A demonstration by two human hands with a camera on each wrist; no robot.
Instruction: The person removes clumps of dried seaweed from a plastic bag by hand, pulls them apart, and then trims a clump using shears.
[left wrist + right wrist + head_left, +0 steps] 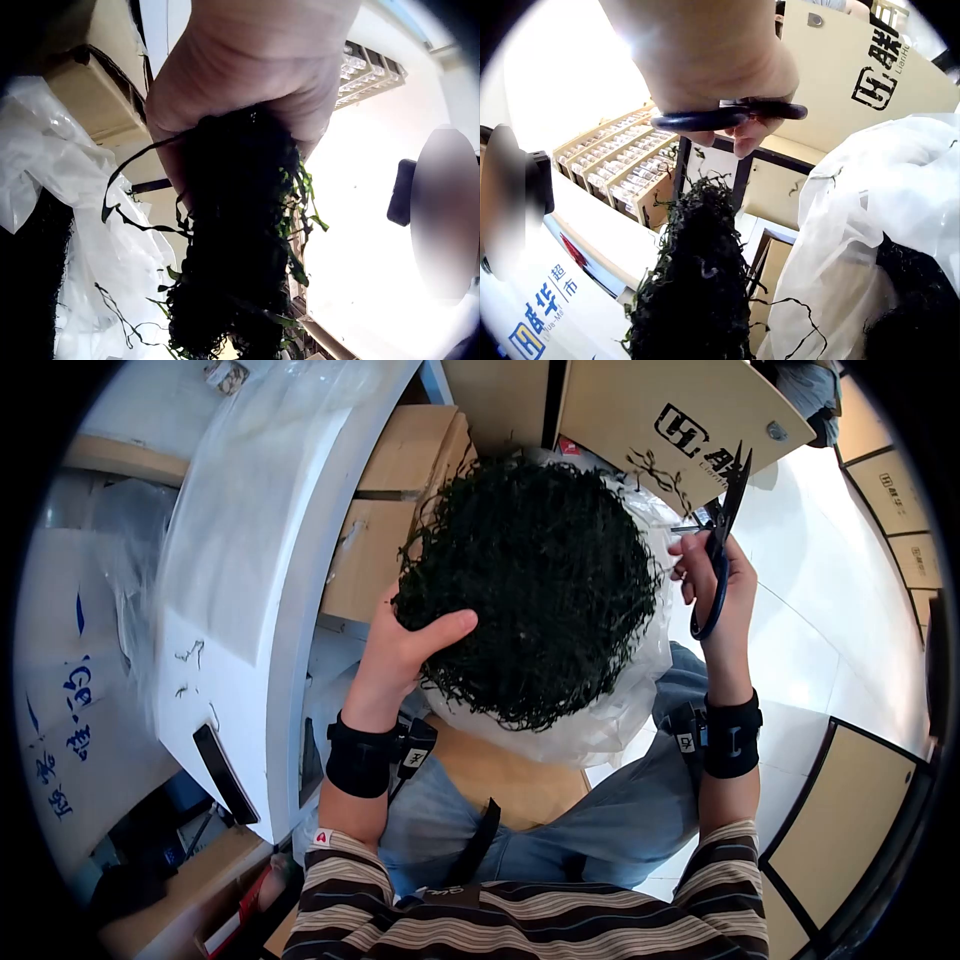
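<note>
A thick, round dark-green cake of dried seaweed (530, 590) stands in front of me, with frayed strands all round its edge. My left hand (405, 645) grips it at the left side, thumb across the near face and the other fingers hidden behind. In the left wrist view the seaweed (240, 225) shows edge-on within that hand's grasp. My right hand (739, 585) holds scissors (738, 495) beside the cake's right edge, blades pointing up and away. The scissors' dark blue handles (705, 120) cross the fingers in the right wrist view.
A clear plastic bag (640, 660) lies beneath and behind the cake, with more dark seaweed (915, 300) inside. Left are cardboard boxes (370, 550) and a white counter (225, 660) bearing a phone (225, 772). Pale cabinet panels (850, 810) stand to the right.
</note>
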